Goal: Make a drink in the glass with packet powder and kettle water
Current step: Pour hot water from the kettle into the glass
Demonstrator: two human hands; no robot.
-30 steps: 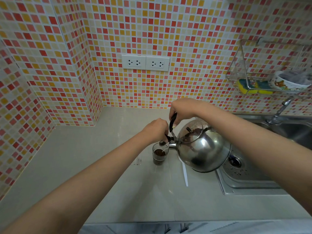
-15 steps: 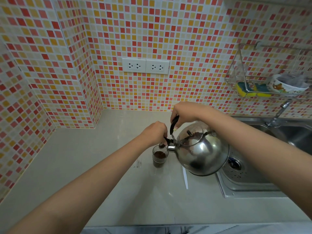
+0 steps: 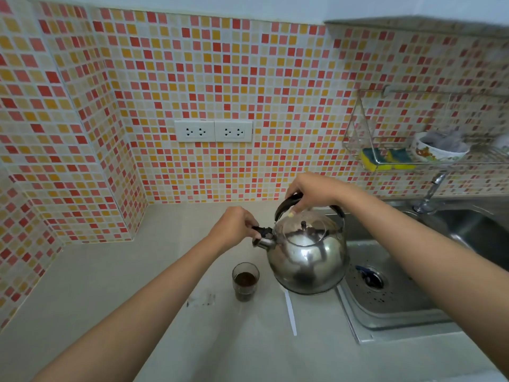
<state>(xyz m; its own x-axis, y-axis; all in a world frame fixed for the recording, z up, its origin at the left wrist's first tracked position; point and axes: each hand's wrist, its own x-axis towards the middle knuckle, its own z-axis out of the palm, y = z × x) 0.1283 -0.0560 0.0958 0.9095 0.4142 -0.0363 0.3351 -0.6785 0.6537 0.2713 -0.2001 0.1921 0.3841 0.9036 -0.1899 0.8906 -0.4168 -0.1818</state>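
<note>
Gripping the kettle (image 3: 307,257) handle, my right hand (image 3: 311,193) holds it upright; my left hand (image 3: 234,227) pinches its black spout cap. I see the glass (image 3: 245,281), dark inside, just left of the kettle, sink (image 3: 399,312) right, 2 sockets (image 3: 213,130) behind.

I see both of my bare forearms reaching in from the bottom corners, the left from seven o'clock, the right from four o'clock, converging just above centre. My right hand (image 3: 314,193) is curled palm-down, fingers wrapped in a closed grip. My left hand (image 3: 235,227) sits lower at its nine o'clock, fingers pinched shut, knuckles up.
</note>
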